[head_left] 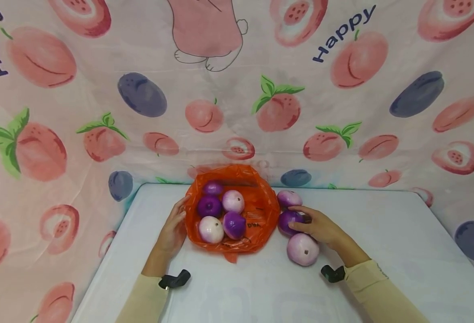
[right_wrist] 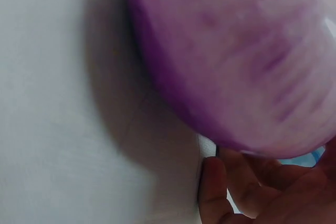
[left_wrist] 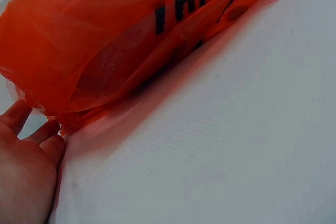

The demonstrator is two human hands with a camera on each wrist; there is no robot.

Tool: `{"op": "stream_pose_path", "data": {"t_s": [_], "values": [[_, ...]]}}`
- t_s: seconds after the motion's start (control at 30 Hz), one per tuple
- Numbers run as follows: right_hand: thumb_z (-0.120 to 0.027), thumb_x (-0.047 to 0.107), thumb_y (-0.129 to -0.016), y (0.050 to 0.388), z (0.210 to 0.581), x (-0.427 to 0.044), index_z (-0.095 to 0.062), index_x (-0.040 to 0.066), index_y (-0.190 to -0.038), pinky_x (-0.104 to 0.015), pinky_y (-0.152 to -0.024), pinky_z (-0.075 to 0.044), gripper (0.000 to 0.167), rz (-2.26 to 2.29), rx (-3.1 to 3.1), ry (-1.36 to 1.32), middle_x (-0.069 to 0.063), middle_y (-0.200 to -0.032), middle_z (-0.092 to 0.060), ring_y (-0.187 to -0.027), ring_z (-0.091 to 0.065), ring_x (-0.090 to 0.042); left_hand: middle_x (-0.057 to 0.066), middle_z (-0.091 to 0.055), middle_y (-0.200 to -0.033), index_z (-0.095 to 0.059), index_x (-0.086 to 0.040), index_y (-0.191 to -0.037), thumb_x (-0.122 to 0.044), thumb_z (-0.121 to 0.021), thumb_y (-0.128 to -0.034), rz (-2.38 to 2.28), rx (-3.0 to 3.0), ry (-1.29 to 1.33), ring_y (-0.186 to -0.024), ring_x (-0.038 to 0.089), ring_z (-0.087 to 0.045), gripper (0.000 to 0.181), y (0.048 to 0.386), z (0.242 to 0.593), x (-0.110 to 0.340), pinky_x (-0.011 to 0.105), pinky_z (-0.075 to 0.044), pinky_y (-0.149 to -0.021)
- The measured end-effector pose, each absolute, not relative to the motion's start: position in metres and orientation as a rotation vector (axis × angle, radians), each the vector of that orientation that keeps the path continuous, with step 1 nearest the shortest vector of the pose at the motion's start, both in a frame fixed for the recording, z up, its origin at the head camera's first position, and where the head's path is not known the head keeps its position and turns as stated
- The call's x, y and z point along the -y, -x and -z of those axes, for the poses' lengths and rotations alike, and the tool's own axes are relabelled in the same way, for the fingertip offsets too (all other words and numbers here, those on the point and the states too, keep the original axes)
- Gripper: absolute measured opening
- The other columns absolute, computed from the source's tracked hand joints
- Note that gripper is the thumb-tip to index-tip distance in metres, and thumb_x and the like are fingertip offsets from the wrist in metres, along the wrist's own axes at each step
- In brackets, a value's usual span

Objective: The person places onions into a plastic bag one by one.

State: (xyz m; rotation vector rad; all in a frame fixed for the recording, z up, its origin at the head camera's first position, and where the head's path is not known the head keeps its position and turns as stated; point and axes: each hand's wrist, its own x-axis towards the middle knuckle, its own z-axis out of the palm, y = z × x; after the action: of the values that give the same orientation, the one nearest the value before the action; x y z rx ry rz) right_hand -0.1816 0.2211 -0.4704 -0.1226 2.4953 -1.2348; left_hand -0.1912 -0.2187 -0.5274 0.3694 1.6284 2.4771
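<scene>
Beside orange bag (head_left: 261,202), two pale onions (head_left: 303,250) flank right grip (head_left: 320,226).

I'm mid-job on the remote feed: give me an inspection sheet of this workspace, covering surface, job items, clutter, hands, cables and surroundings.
Surface: white table, bare toward the near edge.
Job items: open orange-red bag with five onions inside; to its right, a dark purple onion between a far pale onion and a near pale onion.
Clutter: nothing seen.
Left hand: touches the bag's left side; whether it grips is unclear.
Right hand: holds the dark purple onion between thumb and fingers.
Cables: nothing seen.
Surroundings: fruit-print cloth behind the table; a black wrist piece at each cuff.
</scene>
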Motion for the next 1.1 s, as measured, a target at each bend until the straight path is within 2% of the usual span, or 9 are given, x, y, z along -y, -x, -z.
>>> {"op": "stream_pose_path", "data": {"t_s": [0.1, 0.37, 0.53, 0.67, 0.93, 1.1], "values": [[-0.072, 0.046, -0.092, 0.182, 0.471, -0.222, -0.052, 0.018, -0.149, -0.067, -0.108, -0.042, 0.066, 1.241, -2.489, 0.112, -0.025, -0.149, -0.05, -0.135, -0.047, -0.046, -0.003, -0.033, -0.163, -0.029, -0.018, -0.159, -0.016, -0.042, -0.1054, -2.477, -1.628, -0.376, -0.151, 0.02, -0.031, 0.055, 0.191, 0.528, 0.219, 0.025, -0.042, -0.115], [-0.072, 0.05, -0.09, 0.182, 0.47, -0.225, -0.051, 0.021, -0.15, -0.066, -0.106, -0.046, 0.069, 1.244, -2.485, 0.079, -0.025, -0.149, -0.049, -0.136, -0.046, -0.047, -0.002, -0.031, -0.163, -0.029, -0.017, -0.159, -0.015, -0.041, -0.1049, -2.494, -1.606, -0.336, -0.152, 0.021, -0.03, 0.056, 0.19, 0.525, 0.218, 0.027, -0.042, -0.116], [-0.073, 0.049, -0.09, 0.181, 0.465, -0.226, -0.05, 0.021, -0.151, -0.051, -0.096, -0.057, 0.071, 1.272, -2.462, 0.063, -0.025, -0.148, -0.048, -0.132, -0.048, -0.044, -0.002, -0.031, -0.163, -0.029, -0.018, -0.159, -0.015, -0.042, -0.1048, -2.492, -1.606, -0.332, -0.151, 0.019, -0.032, 0.056, 0.189, 0.525, 0.217, 0.027, -0.043, -0.115], [-0.074, 0.047, -0.09, 0.181, 0.463, -0.227, -0.049, 0.02, -0.152, -0.041, -0.09, -0.059, 0.072, 1.325, -2.429, 0.059, -0.026, -0.148, -0.046, -0.13, -0.049, -0.043, -0.002, -0.031, -0.163, -0.029, -0.018, -0.159, -0.015, -0.041, -0.1051, -2.484, -1.617, -0.339, -0.151, 0.02, -0.031, 0.056, 0.189, 0.525, 0.218, 0.026, -0.043, -0.115], [-0.074, 0.046, -0.09, 0.179, 0.458, -0.226, -0.049, 0.02, -0.152, -0.038, -0.089, -0.058, 0.071, 1.378, -2.399, 0.071, -0.025, -0.148, -0.046, -0.129, -0.049, -0.041, -0.003, -0.032, -0.162, -0.028, -0.016, -0.159, -0.016, -0.041, -0.105, -2.483, -1.637, -0.322, -0.15, 0.02, -0.032, 0.056, 0.188, 0.525, 0.219, 0.026, -0.043, -0.115], [-0.073, 0.046, -0.091, 0.175, 0.454, -0.227, -0.046, 0.021, -0.154, -0.041, -0.092, -0.059, 0.073, 1.406, -2.39, 0.063, -0.026, -0.15, -0.044, -0.131, -0.05, -0.042, -0.002, -0.033, -0.161, -0.027, -0.015, -0.16, -0.015, -0.04, -0.1058, -2.49, -1.621, -0.345, -0.149, 0.019, -0.034, 0.055, 0.189, 0.525, 0.218, 0.026, -0.042, -0.116]]}}
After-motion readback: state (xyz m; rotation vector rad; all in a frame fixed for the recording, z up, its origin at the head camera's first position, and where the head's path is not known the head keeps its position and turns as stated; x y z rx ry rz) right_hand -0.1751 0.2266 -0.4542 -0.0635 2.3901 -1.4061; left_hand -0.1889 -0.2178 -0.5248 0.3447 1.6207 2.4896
